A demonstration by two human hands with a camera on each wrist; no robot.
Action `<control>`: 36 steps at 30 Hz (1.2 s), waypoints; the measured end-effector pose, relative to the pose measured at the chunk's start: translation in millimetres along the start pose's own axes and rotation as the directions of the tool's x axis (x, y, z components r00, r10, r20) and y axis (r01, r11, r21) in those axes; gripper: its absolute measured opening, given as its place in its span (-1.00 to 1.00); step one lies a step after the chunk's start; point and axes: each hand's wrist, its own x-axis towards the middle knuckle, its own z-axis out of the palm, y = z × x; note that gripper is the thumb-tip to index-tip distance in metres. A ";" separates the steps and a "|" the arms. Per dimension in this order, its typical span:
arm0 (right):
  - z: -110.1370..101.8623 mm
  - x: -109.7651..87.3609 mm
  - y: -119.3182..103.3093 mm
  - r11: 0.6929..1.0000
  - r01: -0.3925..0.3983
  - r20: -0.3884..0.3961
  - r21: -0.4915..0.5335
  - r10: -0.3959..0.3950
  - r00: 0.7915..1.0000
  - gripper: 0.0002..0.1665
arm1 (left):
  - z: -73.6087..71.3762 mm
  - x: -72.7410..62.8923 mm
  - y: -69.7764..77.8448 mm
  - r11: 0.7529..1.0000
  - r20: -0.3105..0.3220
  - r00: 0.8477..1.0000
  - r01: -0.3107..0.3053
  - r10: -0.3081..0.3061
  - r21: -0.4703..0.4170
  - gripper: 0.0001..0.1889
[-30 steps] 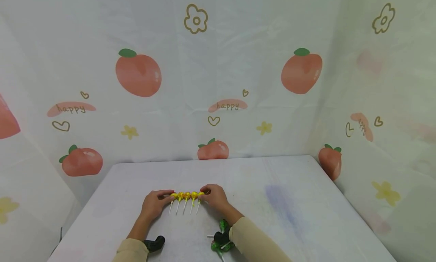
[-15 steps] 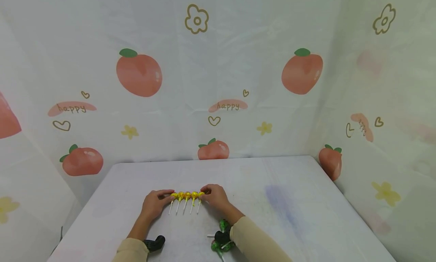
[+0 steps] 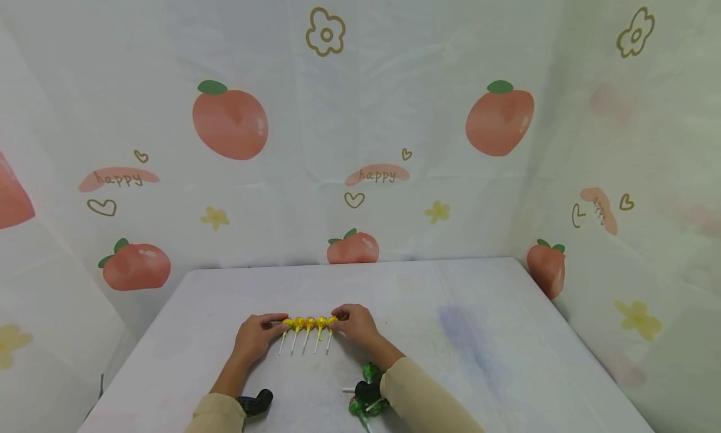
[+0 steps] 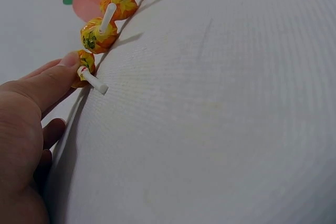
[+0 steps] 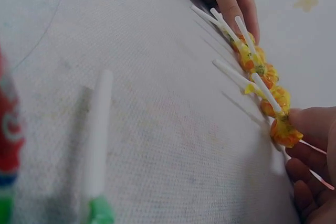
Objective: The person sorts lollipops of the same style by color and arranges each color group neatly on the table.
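Several yellow-wrapped lollipops (image 3: pixel 310 323) lie side by side in a row on the white table, white sticks toward the person. At the row's left end, my left hand (image 3: pixel 251 339) pinches the wrapped head of the end lollipop (image 4: pixel 87 62) between thumb and forefinger. My right hand (image 3: pixel 357 326) holds the head of the rightmost lollipop (image 5: pixel 286 132), thumb on the near side and fingers behind it. In the right wrist view the sticks point at slightly different angles and the heads sit close together.
Green-wrapped lollipops (image 3: pixel 358 407) lie in a loose heap beside the right forearm, partly hidden by the sleeve (image 3: pixel 428 395) and the black wrist camera (image 3: pixel 367 393). Another black camera (image 3: pixel 258 402) sits on the left wrist. Behind the table (image 3: pixel 479 358) hangs a fruit-printed cloth (image 3: pixel 394 107).
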 end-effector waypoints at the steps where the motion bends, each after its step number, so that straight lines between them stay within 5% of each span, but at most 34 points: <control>1: -0.3 -0.4 -0.5 1.000 0.001 0.000 0.004 -0.001 1.000 -0.79 | 0.2 0.2 -0.3 1.000 0.000 1.000 0.002 -0.002 0.000 -0.72; 10: -5.8 0.0 -2.6 0.998 -0.001 0.018 0.063 0.000 1.000 -0.77 | 1.2 0.3 0.0 1.000 -0.007 1.000 0.006 -0.006 0.003 -0.70; 18: -19.3 2.3 -12.8 0.996 0.076 0.010 0.054 -0.077 0.997 -0.73 | 0.8 -0.6 1.5 1.000 -0.016 1.000 -0.005 0.005 0.000 -0.70; 36: -96.5 -7.6 -52.4 0.953 0.290 -0.013 0.091 -0.290 0.957 -0.75 | 1.8 0.5 -1.2 1.000 -0.009 1.000 -0.012 0.012 -0.002 -0.69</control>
